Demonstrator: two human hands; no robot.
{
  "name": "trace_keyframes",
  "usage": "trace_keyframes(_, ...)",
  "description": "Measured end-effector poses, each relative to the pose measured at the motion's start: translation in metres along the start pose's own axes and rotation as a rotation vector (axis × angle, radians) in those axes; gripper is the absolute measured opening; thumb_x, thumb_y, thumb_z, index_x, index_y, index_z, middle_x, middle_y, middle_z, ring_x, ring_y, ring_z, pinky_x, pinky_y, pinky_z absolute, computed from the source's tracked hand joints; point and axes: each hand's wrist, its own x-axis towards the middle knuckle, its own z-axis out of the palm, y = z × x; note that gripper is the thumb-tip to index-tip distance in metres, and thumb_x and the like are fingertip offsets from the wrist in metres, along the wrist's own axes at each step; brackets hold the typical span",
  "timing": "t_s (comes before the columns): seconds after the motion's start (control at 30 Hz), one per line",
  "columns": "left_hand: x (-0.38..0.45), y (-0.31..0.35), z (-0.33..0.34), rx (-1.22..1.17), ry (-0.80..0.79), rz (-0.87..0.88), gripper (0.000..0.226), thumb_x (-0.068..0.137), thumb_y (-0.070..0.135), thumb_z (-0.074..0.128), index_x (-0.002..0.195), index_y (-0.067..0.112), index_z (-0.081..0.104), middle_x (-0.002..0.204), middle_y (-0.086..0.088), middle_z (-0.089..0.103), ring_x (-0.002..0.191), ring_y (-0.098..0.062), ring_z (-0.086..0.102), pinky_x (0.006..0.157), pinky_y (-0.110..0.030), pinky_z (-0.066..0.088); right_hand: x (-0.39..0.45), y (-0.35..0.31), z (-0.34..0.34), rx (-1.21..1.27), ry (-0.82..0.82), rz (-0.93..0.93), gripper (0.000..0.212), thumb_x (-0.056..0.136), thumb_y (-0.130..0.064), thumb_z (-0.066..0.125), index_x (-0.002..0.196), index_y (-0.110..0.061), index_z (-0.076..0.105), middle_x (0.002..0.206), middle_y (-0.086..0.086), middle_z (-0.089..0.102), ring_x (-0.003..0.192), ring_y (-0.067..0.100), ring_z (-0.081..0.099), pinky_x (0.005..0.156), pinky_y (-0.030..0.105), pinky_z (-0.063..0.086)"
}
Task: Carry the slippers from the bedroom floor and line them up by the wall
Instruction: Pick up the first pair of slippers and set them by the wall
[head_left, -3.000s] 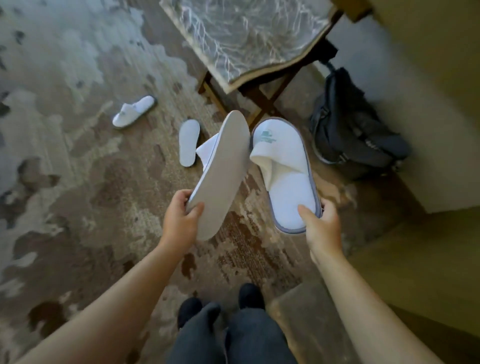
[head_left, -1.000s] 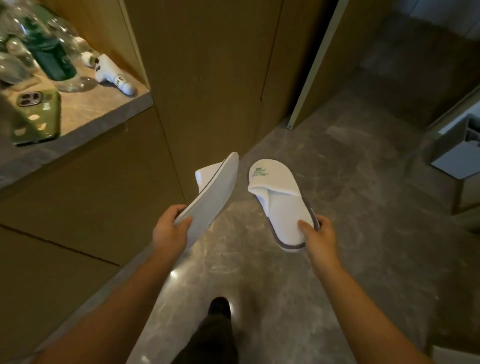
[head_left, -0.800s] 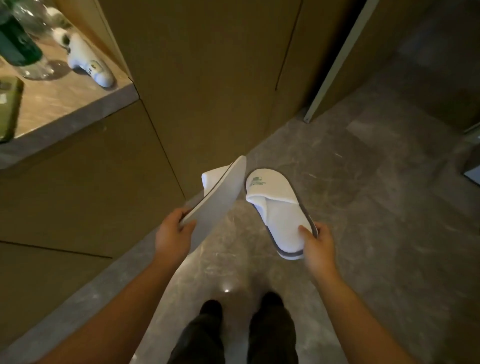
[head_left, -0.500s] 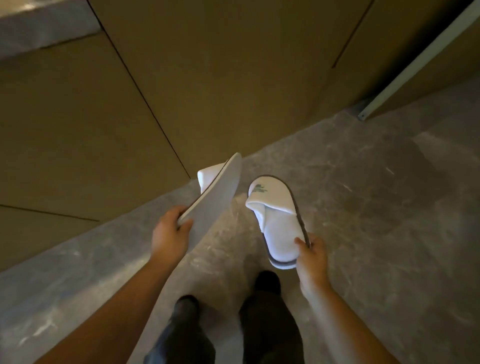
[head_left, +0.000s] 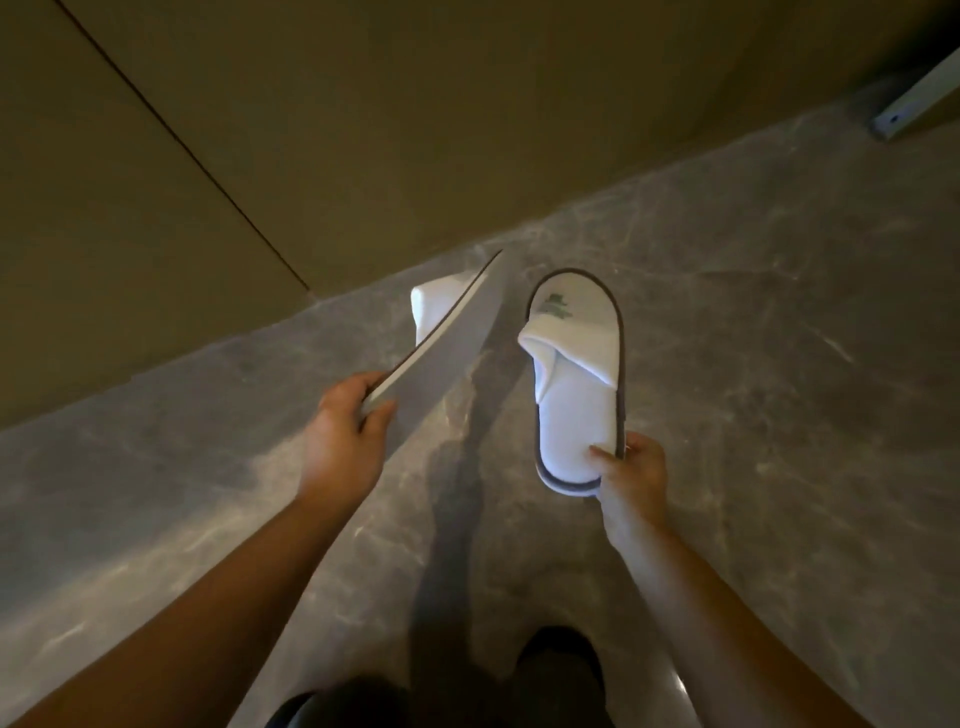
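2 white slippers are in our hands above the grey floor (head_left: 753, 364), near its far edge where it meets the wall (head_left: 415, 114). Our left hand (head_left: 343, 441) pinches the heel of the left slipper (head_left: 447, 338), which is tilted on its side so that its grey sole faces right and its white strap faces the wall. Our right hand (head_left: 631, 473) grips the heel of the right slipper (head_left: 576, 374), held sole down with its toe toward the wall; a green logo marks its strap. We cannot tell whether either toe touches the floor. The 2 slippers are just beside each other, apart. Our dark foot (head_left: 558, 660) stands at the floor's near edge.
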Motion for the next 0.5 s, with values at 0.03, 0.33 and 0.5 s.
trace_keyframes(0.03, 0.011, -0.011, 0.015, -0.002, 0.013, 0.027, 0.025, 0.085, 0.013, 0.051, 0.109, 0.017, 0.057, 0.102, 0.003, 0.051, 0.091, -0.014, 0.049, 0.076, -0.029, 0.037, 0.023, 0.01, 0.007, 0.027, 0.019, -0.022, 0.034, 0.074, 0.007, 0.059, 0.107, 0.011, 0.051, 0.111, 0.028, 0.059, 0.102, 0.042, 0.057, 0.09, 0.047, 0.048)
trace_keyframes(0.33, 0.07, -0.076, 0.091, -0.001, 0.058, 0.223, 0.027, 0.085, 0.011, 0.051, 0.11, 0.016, 0.057, 0.101, 0.004, 0.049, 0.09, -0.011, 0.046, 0.076, -0.025, 0.036, 0.144, 0.072, 0.045, 0.103, 0.076, -0.131, 0.035, 0.077, 0.001, 0.06, 0.109, 0.011, 0.05, 0.109, 0.022, 0.059, 0.102, 0.037, 0.057, 0.075, 0.032, 0.045)
trace_keyframes(0.5, 0.055, -0.077, 0.094, -0.006, 0.033, 0.23, 0.027, 0.084, 0.008, 0.052, 0.11, 0.014, 0.057, 0.102, 0.001, 0.053, 0.092, -0.011, 0.047, 0.074, -0.014, 0.031, 0.122, 0.067, 0.048, -0.082, 0.034, -0.252, 0.043, 0.078, -0.012, 0.065, 0.115, 0.001, 0.048, 0.118, 0.017, 0.053, 0.105, 0.03, 0.053, 0.08, 0.035, 0.044)
